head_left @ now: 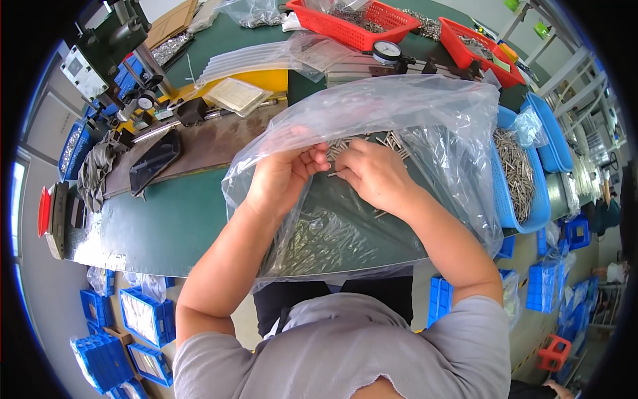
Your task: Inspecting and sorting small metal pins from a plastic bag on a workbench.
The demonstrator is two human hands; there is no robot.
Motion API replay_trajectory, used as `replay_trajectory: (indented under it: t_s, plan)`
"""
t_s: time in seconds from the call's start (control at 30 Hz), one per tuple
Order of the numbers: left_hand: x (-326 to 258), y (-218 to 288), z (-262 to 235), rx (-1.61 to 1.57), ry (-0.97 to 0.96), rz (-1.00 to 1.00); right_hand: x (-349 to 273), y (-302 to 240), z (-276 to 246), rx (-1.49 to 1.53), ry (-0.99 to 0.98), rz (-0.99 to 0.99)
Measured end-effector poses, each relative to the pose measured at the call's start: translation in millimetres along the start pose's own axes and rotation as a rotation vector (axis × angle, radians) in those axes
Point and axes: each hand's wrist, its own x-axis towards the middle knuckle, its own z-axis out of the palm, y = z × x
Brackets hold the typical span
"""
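A large clear plastic bag point(458, 159) lies spread over the green table in front of me, with a heap of small metal pins point(393, 142) inside its mouth. My left hand point(286, 174) is under the bag's upper film, palm turned inward and fingers curled; what they hold, if anything, is hidden. Close to its right, my right hand point(372, 171) reaches over the heap with bent fingers pressed together. A thin metal pin point(333, 174) shows at its fingertips. The two hands are slightly apart.
On the right stands a blue basket point(543, 211) of metal pins. Red baskets point(312, 18) of metal parts are at the back. A dark phone point(155, 159) lies on a brown plate at left, near a gauge stand point(156, 66). Blue crates point(100, 362) are on the floor.
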Motion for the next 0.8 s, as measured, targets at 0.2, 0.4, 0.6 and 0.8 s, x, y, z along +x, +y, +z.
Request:
replay_trajectory:
  t_s: [0.2, 0.4, 0.6, 0.8]
  plan:
    - [-2.7, 0.7, 9.4, 0.08, -0.002, -0.091, 4.0, 9.3, -24.2, 0.422, 0.081, 0.171]
    - [-3.9, -4.3, 9.4, 0.065, 0.0, -0.185, 6.1, 0.3, -33.3, 0.554, 0.028, 0.214]
    - [-2.8, -6.5, 11.1, 0.077, -0.022, -0.182, 1.5, 2.3, -26.4, 0.447, 0.163, 0.134]
    - [-6.6, -8.2, 10.8, 0.078, -0.1, -0.186, 3.1, -11.9, -23.8, 0.625, 0.12, 0.196]
